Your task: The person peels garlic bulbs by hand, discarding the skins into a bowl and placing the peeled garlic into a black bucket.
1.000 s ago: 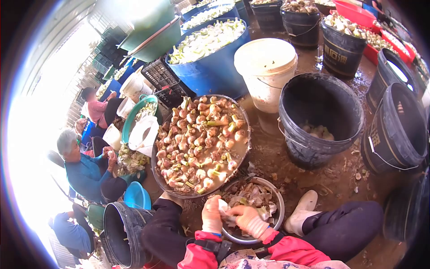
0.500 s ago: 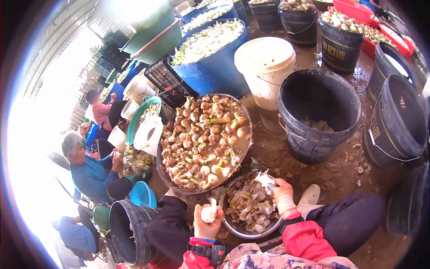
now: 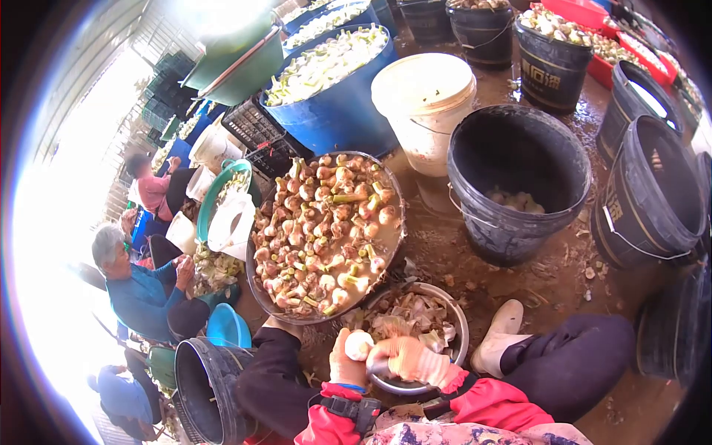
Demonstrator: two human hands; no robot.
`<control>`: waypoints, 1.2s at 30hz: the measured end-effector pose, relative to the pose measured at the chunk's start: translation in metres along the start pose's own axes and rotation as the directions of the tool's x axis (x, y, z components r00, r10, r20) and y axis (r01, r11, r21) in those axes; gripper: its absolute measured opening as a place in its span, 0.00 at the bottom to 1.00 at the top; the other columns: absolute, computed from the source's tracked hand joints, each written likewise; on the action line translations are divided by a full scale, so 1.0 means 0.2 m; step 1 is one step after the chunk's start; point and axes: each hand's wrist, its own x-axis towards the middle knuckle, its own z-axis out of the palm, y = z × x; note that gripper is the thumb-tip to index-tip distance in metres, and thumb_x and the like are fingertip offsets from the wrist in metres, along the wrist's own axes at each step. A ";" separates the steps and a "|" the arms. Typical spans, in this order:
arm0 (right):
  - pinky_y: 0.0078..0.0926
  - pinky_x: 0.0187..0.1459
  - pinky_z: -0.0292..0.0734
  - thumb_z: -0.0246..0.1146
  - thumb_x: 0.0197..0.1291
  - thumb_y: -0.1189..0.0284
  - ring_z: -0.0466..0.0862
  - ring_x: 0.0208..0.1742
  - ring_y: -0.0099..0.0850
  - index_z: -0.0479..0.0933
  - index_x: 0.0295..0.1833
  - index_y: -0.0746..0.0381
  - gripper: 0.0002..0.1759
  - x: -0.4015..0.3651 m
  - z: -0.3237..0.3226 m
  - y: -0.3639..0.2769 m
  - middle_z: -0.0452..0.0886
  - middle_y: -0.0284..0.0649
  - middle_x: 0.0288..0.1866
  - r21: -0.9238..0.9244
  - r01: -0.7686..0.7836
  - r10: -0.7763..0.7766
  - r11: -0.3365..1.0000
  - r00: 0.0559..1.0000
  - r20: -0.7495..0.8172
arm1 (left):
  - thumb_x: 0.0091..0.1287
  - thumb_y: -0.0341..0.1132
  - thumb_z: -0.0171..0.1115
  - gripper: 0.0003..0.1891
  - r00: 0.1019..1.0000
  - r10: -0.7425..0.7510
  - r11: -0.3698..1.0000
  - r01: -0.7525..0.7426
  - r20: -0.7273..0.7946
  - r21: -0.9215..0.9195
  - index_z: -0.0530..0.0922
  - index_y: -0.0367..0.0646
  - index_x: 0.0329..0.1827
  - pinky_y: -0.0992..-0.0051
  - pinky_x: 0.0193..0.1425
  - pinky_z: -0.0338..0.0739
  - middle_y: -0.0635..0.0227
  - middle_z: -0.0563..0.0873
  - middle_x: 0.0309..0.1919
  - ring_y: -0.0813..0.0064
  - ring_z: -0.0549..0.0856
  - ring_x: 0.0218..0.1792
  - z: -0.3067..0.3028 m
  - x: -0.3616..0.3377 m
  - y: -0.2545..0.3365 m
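Note:
A peeled white garlic bulb [image 3: 359,345] is held in my left hand [image 3: 345,363], whose fingers wrap round its left side. Close against it on the right, my right hand [image 3: 415,360] has curled fingers; a dark, blurred thing, too unclear to name, shows at its fingertips. Both hands are over the near left part of a metal basin [image 3: 461,326] with loose garlic skins [image 3: 415,315] in it. Beyond the hands stands a wide round tub [image 3: 401,222] of unpeeled garlic bulbs [image 3: 319,222] in muddy water.
A black bucket [image 3: 519,185] with a few pale bulbs stands ahead right, beside a white bucket [image 3: 426,111]. A blue tub [image 3: 334,104] of cut stems is behind. More black buckets [image 3: 653,193] line the right. At left sit a person in blue [image 3: 141,297] and other people.
My right hand has moved left from the basin's right side to my left hand, and the skin it held is gone from it. The view has shifted slightly.

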 end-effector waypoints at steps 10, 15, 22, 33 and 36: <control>0.22 0.30 0.75 0.65 0.60 0.69 0.77 0.29 0.21 0.74 0.58 0.58 0.20 0.10 -0.16 0.21 0.82 0.34 0.38 -0.156 0.016 -0.063 0.988 0.953 -0.296 | 0.67 0.56 0.53 0.21 0.980 -0.194 0.918 0.170 -0.034 -0.358 0.78 0.46 0.42 0.75 0.26 0.74 0.67 0.83 0.31 0.69 0.82 0.32 -0.06 0.08 -0.03; 0.17 0.29 0.70 0.62 0.57 0.77 0.75 0.28 0.17 0.79 0.51 0.59 0.15 0.12 -0.01 0.16 0.81 0.31 0.32 -0.030 -0.152 0.127 0.988 0.905 -0.407 | 0.68 0.53 0.54 0.20 0.959 -0.001 0.986 -0.046 -0.282 -0.161 0.79 0.43 0.38 0.73 0.33 0.74 0.68 0.83 0.29 0.71 0.81 0.31 0.08 0.07 -0.09; 0.19 0.35 0.76 0.62 0.56 0.80 0.82 0.34 0.25 0.79 0.43 0.67 0.08 0.07 -0.06 -0.06 0.82 0.37 0.35 0.599 0.057 0.090 0.799 0.973 -0.213 | 0.70 0.51 0.53 0.20 0.986 0.089 0.985 -0.108 -0.137 -0.133 0.78 0.39 0.37 0.72 0.34 0.76 0.66 0.83 0.31 0.73 0.82 0.30 0.06 0.13 -0.16; 0.28 0.49 0.76 0.63 0.57 0.60 0.83 0.44 0.35 0.83 0.45 0.54 0.14 0.13 -0.22 0.39 0.85 0.39 0.42 -0.362 -0.328 0.150 0.873 0.885 -0.441 | 0.71 0.58 0.44 0.25 0.962 -0.239 0.958 0.211 -0.133 -0.194 0.76 0.45 0.50 0.76 0.26 0.77 0.65 0.84 0.39 0.66 0.82 0.34 0.07 0.17 -0.04; 0.29 0.47 0.76 0.57 0.54 0.68 0.83 0.44 0.38 0.82 0.48 0.50 0.15 0.18 -0.17 0.59 0.85 0.41 0.42 -0.533 -0.260 0.104 0.805 0.947 -0.304 | 0.71 0.56 0.48 0.23 0.978 -0.209 0.970 0.207 -0.005 -0.130 0.76 0.45 0.51 0.71 0.32 0.82 0.62 0.84 0.41 0.61 0.83 0.39 0.22 0.39 0.09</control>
